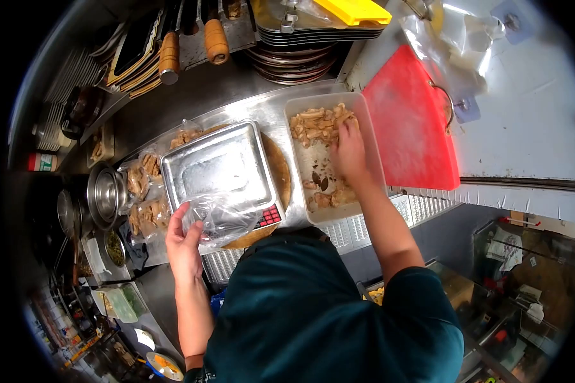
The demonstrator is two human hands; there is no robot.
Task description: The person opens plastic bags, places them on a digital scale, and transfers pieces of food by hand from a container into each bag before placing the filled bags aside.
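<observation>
My left hand (185, 241) pinches the edge of a clear plastic bag (227, 220), which lies loosely over the front of a scale. On that scale rests a shallow metal tray (217, 167), and the red keypad (268, 217) shows at its lower right corner. My right hand (349, 150) is down inside a translucent plastic tub (291, 150), its fingers curled into pale brown cooked meat pieces (316, 124). More pieces and some dark leaves (319, 181) lie in the tub's near part. My fingertips are partly hidden among the meat.
Filled bags of meat (152, 214) line the scale's left side. Metal bowls (105, 191) stand farther left. A red cutting board (409, 127) leans right of the tub. Wooden-handled knives (216, 41) and stacked plates (291, 64) are at the back.
</observation>
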